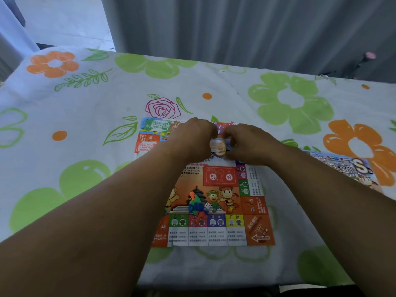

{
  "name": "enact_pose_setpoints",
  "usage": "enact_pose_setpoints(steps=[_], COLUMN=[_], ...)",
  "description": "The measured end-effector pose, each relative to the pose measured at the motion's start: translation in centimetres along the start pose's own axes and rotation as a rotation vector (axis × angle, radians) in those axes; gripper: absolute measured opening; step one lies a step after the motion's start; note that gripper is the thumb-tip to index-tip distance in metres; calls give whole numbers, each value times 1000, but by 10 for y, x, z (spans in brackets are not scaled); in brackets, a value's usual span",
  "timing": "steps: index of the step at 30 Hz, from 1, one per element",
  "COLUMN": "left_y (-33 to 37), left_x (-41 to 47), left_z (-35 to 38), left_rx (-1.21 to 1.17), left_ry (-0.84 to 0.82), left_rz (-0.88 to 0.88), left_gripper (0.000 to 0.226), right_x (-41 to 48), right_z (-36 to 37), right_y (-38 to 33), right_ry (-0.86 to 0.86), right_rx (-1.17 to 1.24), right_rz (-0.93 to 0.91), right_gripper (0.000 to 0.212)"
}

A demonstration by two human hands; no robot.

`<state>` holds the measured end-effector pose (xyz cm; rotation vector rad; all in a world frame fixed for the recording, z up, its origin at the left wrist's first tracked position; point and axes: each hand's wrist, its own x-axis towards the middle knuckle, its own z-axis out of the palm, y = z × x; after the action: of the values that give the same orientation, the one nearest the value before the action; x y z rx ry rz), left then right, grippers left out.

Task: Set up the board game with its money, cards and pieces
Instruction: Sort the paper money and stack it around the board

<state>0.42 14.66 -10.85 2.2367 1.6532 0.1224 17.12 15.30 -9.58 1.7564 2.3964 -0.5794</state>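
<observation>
The paper game board [216,230] lies flat on the flowered cloth. Over its middle, my left hand [188,138] and my right hand [248,142] both grip a small stack of orange-and-white cards [217,146] between them. Green play money [157,125] and red play money [145,146] lie on the board's far left squares. A heap of small coloured plastic pieces [196,205] and a white die [207,205] sit on the board's near half. My forearms hide part of the board's left side.
The table carries a white cloth with green and orange flowers [293,99]. The game's printed packet [347,168] lies to the right of the board. Grey curtains [235,28] hang behind the far edge. The near table edge runs along the bottom.
</observation>
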Motion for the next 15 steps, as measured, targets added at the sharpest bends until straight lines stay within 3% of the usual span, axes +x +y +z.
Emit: enact_pose_setpoints(steps=[15], left_y=[2], left_x=[-2], left_z=[-2], left_rx=[-22], left_ry=[-46], left_rz=[-6], left_gripper=[39], right_x=[1], right_z=[3], right_y=[-1], right_ry=[1], right_rx=[16], right_rz=[-26], right_gripper=[30])
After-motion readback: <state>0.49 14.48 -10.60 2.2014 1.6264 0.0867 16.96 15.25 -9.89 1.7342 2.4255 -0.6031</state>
